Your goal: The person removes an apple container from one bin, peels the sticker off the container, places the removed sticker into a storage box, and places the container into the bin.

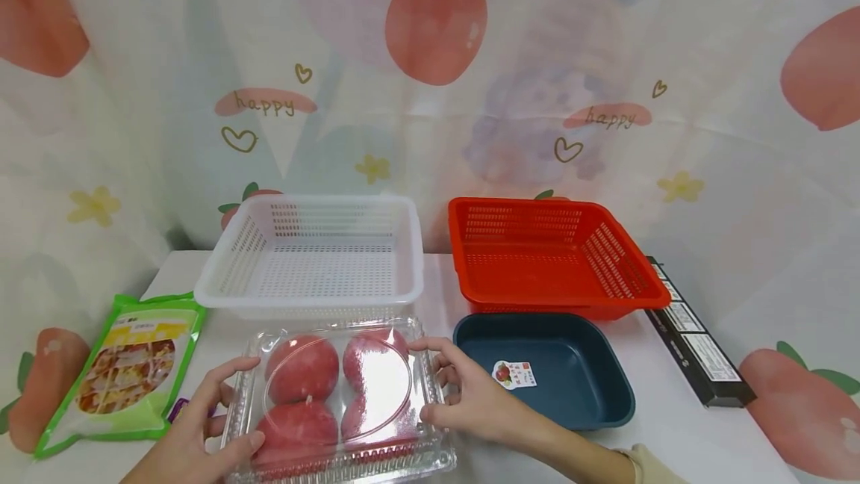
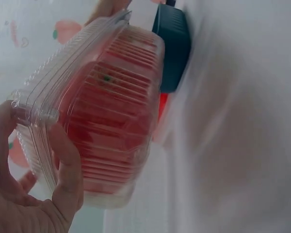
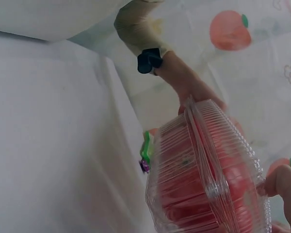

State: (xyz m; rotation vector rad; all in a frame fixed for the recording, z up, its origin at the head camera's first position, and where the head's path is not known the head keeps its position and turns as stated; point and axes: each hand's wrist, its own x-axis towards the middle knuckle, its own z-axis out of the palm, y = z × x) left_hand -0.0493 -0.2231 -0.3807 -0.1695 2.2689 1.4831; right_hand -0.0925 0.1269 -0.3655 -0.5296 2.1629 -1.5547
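Note:
Both hands hold a clear plastic clamshell box (image 1: pixel 336 424) with several round red fruits (image 1: pixel 302 368) inside, at the front of the table in the head view. My left hand (image 1: pixel 201 424) pinches its left rim, thumb on the near side. At the opposite rim, the fingers and thumb of my right hand (image 1: pixel 470 394) grip the edge. In the left wrist view the ribbed side of the box (image 2: pixel 106 121) shows, its lid and base rims together between the left thumb and fingers. The right wrist view shows the fruit box (image 3: pixel 199 174) raised over the table.
Behind the box stands a white basket (image 1: pixel 322 267), with a red basket (image 1: pixel 537 267) to its right. A dark teal basin (image 1: pixel 571 364) sits beside the right hand. At left lies a green-edged food packet (image 1: pixel 134 364); at far right, a long black box (image 1: pixel 699 342).

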